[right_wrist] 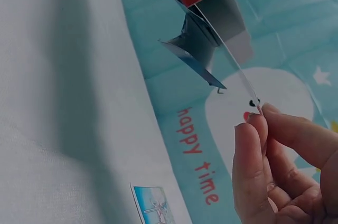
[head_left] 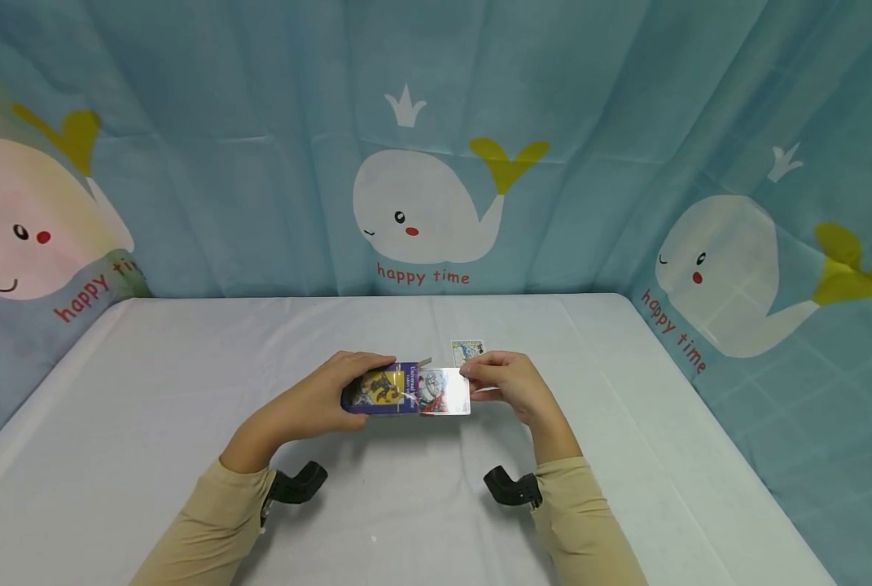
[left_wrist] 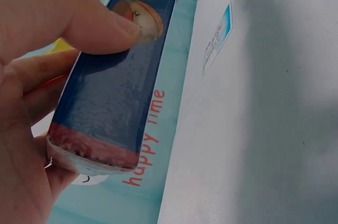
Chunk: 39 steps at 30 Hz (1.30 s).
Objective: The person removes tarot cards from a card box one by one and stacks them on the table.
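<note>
In the head view my left hand [head_left: 326,399] grips a dark blue tarot card box [head_left: 384,389] above the table, its open end facing right. The thumb lies across a narrow side of the box [left_wrist: 111,92] in the left wrist view. A card [head_left: 444,392] sticks partly out of the open end. My right hand [head_left: 507,382] pinches this card's outer edge between thumb and fingertips. Seen edge-on, the card [right_wrist: 232,63] runs from the box to the fingertips in the right wrist view. Box flaps [right_wrist: 195,55] hang open around it.
Another picture card [head_left: 467,352] lies on the white-covered table [head_left: 186,350], just beyond the right hand. A light blue curtain [head_left: 260,203] printed with whales encloses the back and sides. Black wrist mounts [head_left: 298,483] sit on both sleeves.
</note>
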Each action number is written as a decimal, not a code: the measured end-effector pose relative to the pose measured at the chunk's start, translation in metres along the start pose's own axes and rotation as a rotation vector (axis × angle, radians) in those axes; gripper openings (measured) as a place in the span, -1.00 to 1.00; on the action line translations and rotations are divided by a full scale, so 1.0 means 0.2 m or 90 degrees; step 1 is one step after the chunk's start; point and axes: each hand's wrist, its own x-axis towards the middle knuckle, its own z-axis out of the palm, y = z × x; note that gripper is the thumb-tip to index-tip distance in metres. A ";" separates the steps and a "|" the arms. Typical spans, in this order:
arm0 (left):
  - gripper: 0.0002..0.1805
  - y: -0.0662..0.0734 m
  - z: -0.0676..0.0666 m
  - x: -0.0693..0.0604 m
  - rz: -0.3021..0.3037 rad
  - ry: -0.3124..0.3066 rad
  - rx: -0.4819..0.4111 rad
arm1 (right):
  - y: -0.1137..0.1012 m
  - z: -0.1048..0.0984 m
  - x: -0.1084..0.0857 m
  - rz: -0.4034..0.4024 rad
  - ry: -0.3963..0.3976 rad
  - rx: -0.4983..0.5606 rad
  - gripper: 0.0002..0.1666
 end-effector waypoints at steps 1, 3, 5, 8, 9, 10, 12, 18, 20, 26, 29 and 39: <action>-0.13 0.00 0.00 0.00 0.000 0.000 0.000 | 0.00 0.00 0.00 -0.002 -0.008 -0.002 -0.75; -0.13 0.00 0.00 0.00 0.000 -0.001 0.000 | 0.00 -0.01 0.00 -0.005 -0.016 -0.005 -0.75; -0.13 0.01 0.00 0.00 0.000 -0.001 0.000 | 0.00 -0.01 -0.01 -0.007 -0.016 -0.010 -0.75; -0.13 0.01 0.00 0.00 0.000 0.000 0.001 | -0.01 -0.03 -0.01 -0.010 -0.015 -0.018 -0.74; -0.13 0.01 0.00 0.00 0.000 0.000 0.002 | -0.01 -0.03 -0.01 -0.011 -0.016 -0.020 -0.74; -0.13 0.01 0.00 0.00 0.001 0.001 0.003 | 0.00 -0.04 -0.01 -0.011 -0.017 -0.022 -0.74; -0.13 0.01 0.00 0.00 0.001 0.001 0.005 | 0.00 -0.05 -0.02 -0.011 -0.022 -0.026 -0.74; -0.13 0.00 0.00 -0.01 -0.003 0.000 0.002 | 0.00 -0.08 -0.01 -0.008 -0.037 -0.029 -0.69; -0.13 0.00 0.00 0.00 -0.003 -0.002 0.003 | 0.00 -0.09 -0.01 -0.010 -0.049 -0.028 -0.64; -0.13 0.00 0.00 0.00 -0.003 -0.007 0.009 | -0.01 -0.10 -0.02 -0.016 -0.067 -0.045 -0.61; -0.14 0.01 0.01 0.00 -0.005 -0.007 0.010 | -0.01 -0.10 -0.02 -0.022 -0.067 -0.061 -0.64; -0.13 0.00 0.00 -0.01 -0.005 -0.005 0.008 | -0.02 -0.13 -0.03 -0.027 -0.049 -0.078 -0.70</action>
